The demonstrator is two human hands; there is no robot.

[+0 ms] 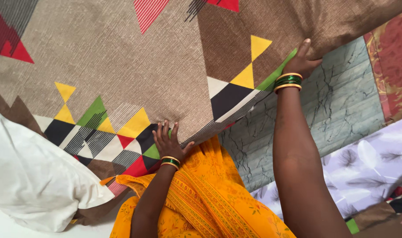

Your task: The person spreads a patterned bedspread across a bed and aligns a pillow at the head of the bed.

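Note:
A large brown bedsheet (135,66) with red, yellow, green, black and white triangles covers most of the view. My left hand (168,143) lies flat on its near patterned edge, fingers spread, holding nothing. My right hand (303,61) reaches farther out and grips the sheet's edge by a green stripe, thumb up, fingers hidden under the cloth. Both wrists carry green and gold bangles. My orange patterned garment (205,198) fills the bottom centre.
A white pillow (29,180) sits at the lower left, partly over the sheet. Under the sheet lies a grey-green cracked-pattern cloth (342,105). A red and gold cloth (393,57) shows at right, a pale feather-print cloth (368,167) at lower right.

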